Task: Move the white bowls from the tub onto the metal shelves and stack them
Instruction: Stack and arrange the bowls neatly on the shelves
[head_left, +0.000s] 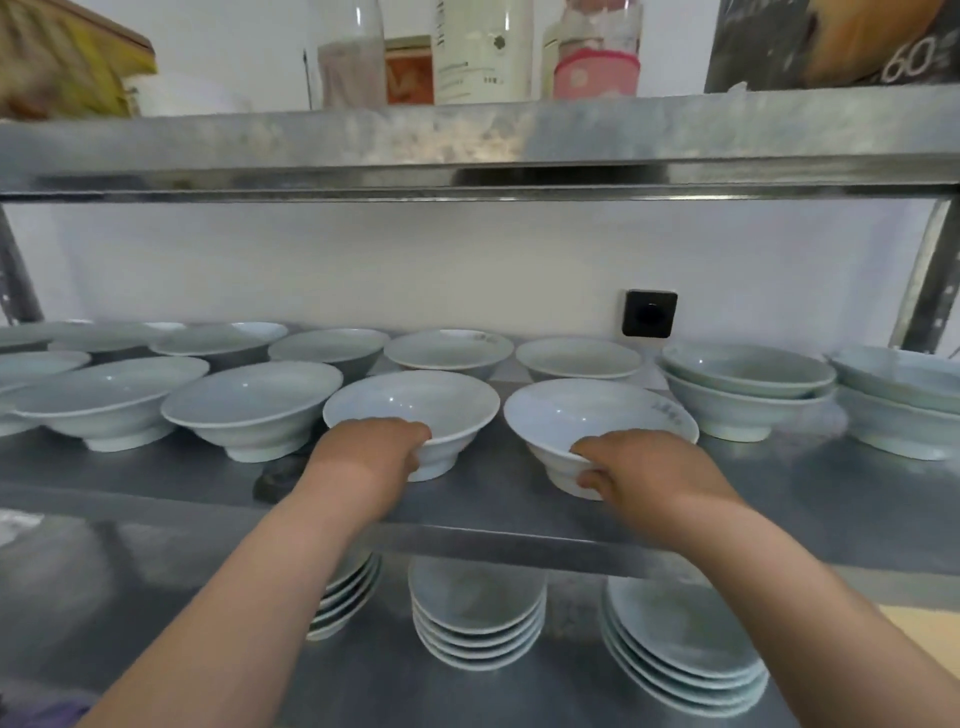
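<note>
Gripping the near rim of one white bowl (415, 400), the left hand (371, 449) holds it near the front edge of the middle shelf (857, 499); just beside it, the right hand (641, 462) clasps a second white bowl (587, 415) likewise. Single bowls (249, 405) fill the shelf's left and two-bowl stacks (748, 384) its right end, with a black socket (649, 313) on the wall behind.

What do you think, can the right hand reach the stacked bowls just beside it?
Probably yes, once it lets go. The right hand grips a bowl by its rim, and the stacked bowls sit just to its right on the same shelf, with only bare metal between them.
</note>
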